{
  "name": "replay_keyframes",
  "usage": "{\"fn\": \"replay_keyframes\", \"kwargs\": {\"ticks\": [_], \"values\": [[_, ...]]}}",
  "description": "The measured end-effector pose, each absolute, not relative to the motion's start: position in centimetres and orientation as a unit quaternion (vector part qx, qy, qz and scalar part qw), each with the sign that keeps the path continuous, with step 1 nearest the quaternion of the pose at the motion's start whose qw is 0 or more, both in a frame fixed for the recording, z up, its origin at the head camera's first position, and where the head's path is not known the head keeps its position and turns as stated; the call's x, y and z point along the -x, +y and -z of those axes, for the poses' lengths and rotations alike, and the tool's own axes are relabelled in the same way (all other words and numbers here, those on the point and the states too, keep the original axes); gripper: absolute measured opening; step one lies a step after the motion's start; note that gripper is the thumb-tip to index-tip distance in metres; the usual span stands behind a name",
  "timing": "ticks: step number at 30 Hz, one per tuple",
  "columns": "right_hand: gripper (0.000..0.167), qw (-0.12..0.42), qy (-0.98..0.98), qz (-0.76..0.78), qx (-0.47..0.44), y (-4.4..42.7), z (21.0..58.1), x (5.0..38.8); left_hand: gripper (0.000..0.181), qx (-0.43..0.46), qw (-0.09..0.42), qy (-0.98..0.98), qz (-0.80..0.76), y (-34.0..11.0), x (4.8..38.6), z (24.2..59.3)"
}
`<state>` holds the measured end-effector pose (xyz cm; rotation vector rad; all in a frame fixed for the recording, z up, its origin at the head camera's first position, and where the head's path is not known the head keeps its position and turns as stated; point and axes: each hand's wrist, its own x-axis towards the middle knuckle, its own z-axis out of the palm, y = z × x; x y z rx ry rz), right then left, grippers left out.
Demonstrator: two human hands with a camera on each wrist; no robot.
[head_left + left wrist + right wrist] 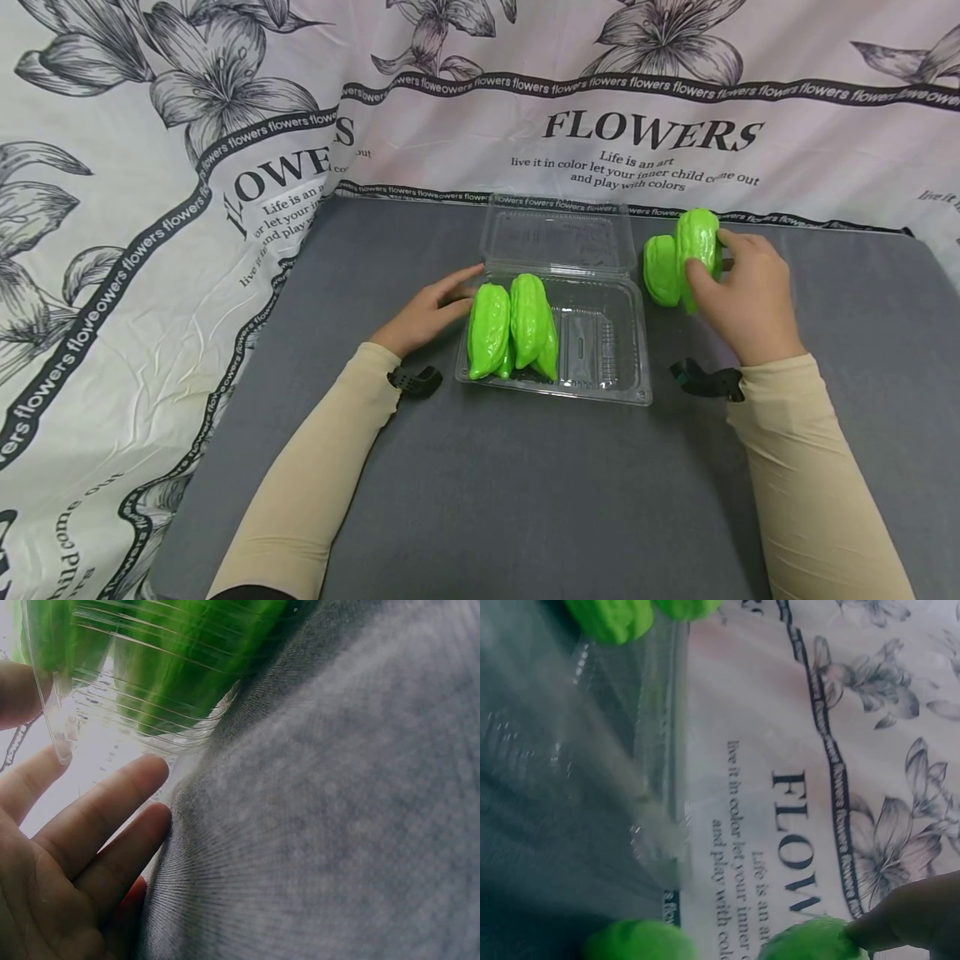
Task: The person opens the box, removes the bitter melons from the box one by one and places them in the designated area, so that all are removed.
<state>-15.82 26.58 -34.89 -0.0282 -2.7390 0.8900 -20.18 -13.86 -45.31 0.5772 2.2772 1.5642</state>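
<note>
In the head view, a clear plastic container (611, 333) lies with its lid (555, 237) folded back, and several bright green ridged fruits (489, 329) fill its left part. My left hand (427, 312) rests at its left side, fingers extended; in the left wrist view, the hand (82, 855) has spread fingers by the clear wall. To the right of the container, my right hand (750, 292) pinches a green fruit (697, 242) between thumb and fingers. Another green fruit (661, 271) is just left of it. The right wrist view shows a fingertip against a green fruit (814, 941).
A grey cloth (570, 500) covers the table. Behind it and along the left hangs a white sheet (450, 133) with printed flowers and lettering. Dark straps (416, 382) circle both wrists over beige sleeves (315, 467).
</note>
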Motion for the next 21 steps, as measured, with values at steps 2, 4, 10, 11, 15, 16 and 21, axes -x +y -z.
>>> {"fn": "replay_keyframes", "kwargs": {"ticks": [2, 4, 10, 11, 15, 16, 21], "values": [[0.061, 0.135, -0.943, -0.305, 0.012, 26.9, 35.2, 16.1, 0.059, -0.202, 0.157, 0.797, -0.547, -13.9, 20.2, 45.3], [0.06, 0.139, -0.943, -0.301, 0.015, 27.1, 35.5, 16.4, 0.059, -0.202, 0.155, 0.798, -0.546, -13.9, 20.2, 45.3], [0.057, 0.136, -0.946, -0.293, 0.019, 28.0, 36.5, 17.1, 0.06, -0.199, 0.159, 0.799, -0.545, -13.8, 20.0, 45.2], [0.058, 0.133, -0.947, -0.291, 0.021, 28.1, 36.6, 17.1, 0.06, -0.199, 0.16, 0.799, -0.545, -13.8, 20.0, 45.2], [0.058, 0.117, -0.95, -0.289, 0.033, 28.7, 37.4, 17.6, 0.06, -0.198, 0.163, 0.797, -0.546, -13.8, 20.0, 45.2], [0.059, 0.112, -0.95, -0.289, 0.037, 28.8, 37.6, 17.7, 0.06, -0.198, 0.163, 0.797, -0.547, -13.8, 20.0, 45.2], [0.06, 0.099, -0.951, -0.287, 0.051, 29.5, 38.8, 18.4, 0.06, -0.201, 0.165, 0.798, -0.543, -13.8, 20.1, 45.3]]}}
